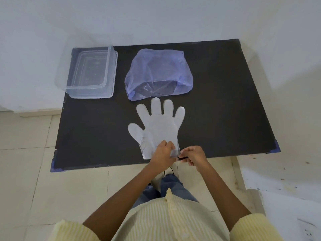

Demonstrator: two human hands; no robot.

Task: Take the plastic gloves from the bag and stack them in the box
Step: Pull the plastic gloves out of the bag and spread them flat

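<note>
Both hands' fingers [169,145] pinch glove [159,126] cuff | bag [156,66] contents unclear | box [90,73] empty

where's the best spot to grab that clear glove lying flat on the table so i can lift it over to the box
Take the glove at its open cuff, the straight edge nearest the table's front, coming from the near side. It lies flat with fingers pointing away toward the bag, so the cuff is probably the easiest part to pinch. Both hands, left hand and right hand, are already there. Carry it left to the box.
</note>
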